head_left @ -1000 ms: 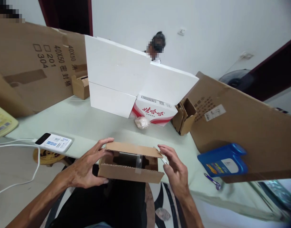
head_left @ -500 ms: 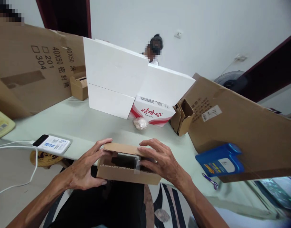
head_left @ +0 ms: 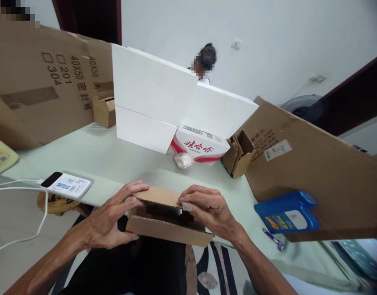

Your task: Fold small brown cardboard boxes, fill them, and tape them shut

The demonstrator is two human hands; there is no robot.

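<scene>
A small brown cardboard box (head_left: pixel 170 233) rests near the table's front edge, its long opening towards me and its inside dark. My left hand (head_left: pixel 111 217) grips the box's left end, thumb below and fingers over the top flap (head_left: pixel 160 196). At the right part of that flap, my right hand (head_left: pixel 209 209) is closed in a pinch, thumb against fingers. A pale, shiny bit of clear tape (head_left: pixel 186 206) shows by its thumb at the flap's edge. The right fingertips partly hide the flap and the opening's right end.
A plastic-wrapped lump (head_left: pixel 183 160) lies before a red-and-white carton (head_left: pixel 200 145) and white panels (head_left: pixel 151 90). Open small boxes (head_left: pixel 242 153) stand right. A blue bottle (head_left: pixel 286 213) and purple tool (head_left: pixel 273 239) lie at right, a cabled white device (head_left: pixel 67 185) left. A person sits beyond.
The clear tape that spanned the box's opening no longer crosses it. My right thumb and fingers have moved up to the flap's edge and closed. The box's right end has tilted down slightly.
</scene>
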